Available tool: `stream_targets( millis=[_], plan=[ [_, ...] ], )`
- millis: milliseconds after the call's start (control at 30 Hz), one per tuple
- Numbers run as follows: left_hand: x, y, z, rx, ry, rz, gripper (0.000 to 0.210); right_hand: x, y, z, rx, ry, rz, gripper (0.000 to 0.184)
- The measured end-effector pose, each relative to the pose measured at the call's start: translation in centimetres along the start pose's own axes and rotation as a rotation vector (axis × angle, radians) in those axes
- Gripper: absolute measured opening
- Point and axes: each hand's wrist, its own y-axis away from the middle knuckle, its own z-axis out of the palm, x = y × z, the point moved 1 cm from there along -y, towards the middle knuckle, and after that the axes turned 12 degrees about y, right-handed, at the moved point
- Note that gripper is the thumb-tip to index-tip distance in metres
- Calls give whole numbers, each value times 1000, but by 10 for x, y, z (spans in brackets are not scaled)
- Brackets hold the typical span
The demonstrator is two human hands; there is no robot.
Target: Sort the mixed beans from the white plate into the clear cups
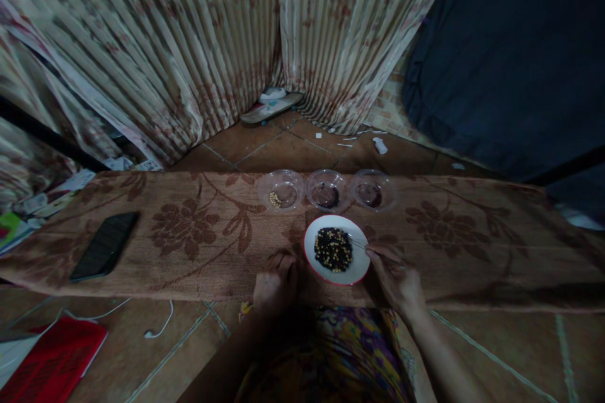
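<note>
In my right hand is a pair of thin metal tweezers, their tips over the right side of a white plate with a red rim. A heap of mixed black and pale yellow beans lies in the plate. My left hand rests curled on the cloth, left of the plate, and no object shows in it. Behind the plate stand three clear plastic bowls in a row: the left bowl has some pale beans, the middle bowl black ones, the right bowl dark reddish ones.
A brown flowered cloth covers the long low table. At its left lies a black phone. A red bag and a white earphone cable are on the tiled floor. Striped curtains hang beyond, with dark blue fabric at right.
</note>
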Motion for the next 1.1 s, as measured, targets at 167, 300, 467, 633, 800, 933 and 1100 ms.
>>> stream_targets(
  millis=[167,300,467,633,800,933,1100],
  plan=[
    [0,1,1,-16,23,-10,16,-2,-1,-1,24,10,-13,27],
    [0,1,1,-8,21,-29,17,-1,-1,-3,10,-12,5,27],
    [3,0,-1,-9,24,-31,16,-12,-10,-7,21,-69,78,26],
    [2,1,0,8,17,-15,14,-58,-54,14,87,-222,-10,23],
    [-1,2,2,30,-14,1,11,-113,-105,46,88,-381,-189,22],
    [-1,3,3,30,-15,3,11,-124,-106,49,99,-380,-209,20],
    [-2,3,4,22,12,8,12,-99,-75,29,131,-308,-101,20]
  ],
)
